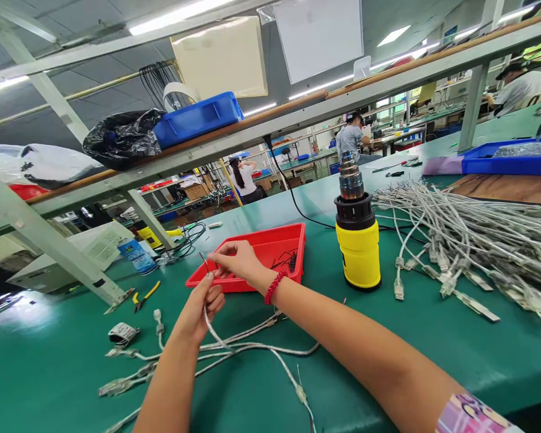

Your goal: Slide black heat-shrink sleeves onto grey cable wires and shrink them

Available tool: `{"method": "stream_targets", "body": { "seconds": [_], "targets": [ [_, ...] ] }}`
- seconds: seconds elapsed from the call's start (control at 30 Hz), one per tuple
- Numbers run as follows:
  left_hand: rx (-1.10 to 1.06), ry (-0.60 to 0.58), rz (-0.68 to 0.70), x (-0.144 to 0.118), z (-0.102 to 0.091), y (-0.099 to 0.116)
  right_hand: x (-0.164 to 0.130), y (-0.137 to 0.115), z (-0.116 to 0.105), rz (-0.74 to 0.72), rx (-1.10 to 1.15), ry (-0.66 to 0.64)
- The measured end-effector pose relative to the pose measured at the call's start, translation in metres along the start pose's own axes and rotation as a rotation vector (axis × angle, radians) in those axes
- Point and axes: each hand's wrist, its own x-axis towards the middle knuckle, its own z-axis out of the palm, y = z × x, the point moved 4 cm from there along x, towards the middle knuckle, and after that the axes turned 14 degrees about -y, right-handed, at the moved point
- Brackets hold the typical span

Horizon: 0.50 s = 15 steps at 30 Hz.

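Head view: my left hand (202,305) pinches a grey cable (216,334) near its end, over the green bench (388,337). My right hand (235,260) (red bead bracelet) nips the cable tip, just near the red tray (270,240); a yellow heat gun (357,240) stands right.

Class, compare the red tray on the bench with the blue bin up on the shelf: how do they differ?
The red tray sits on the green bench by the hands; the blue bin rests up on the overhead shelf. The red tray is shallow and holds small dark bits; the blue bin is deeper, its contents hidden. Both look like open plastic containers.
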Motion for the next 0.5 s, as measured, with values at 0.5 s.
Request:
{"method": "stream_targets", "body": {
  "seconds": [0.5],
  "targets": [
    [0.054, 0.022, 0.228, -0.002, 0.012, 0.008, -0.004, -0.002, 0.003, -0.088, 0.049, -0.152]
  ]
}}
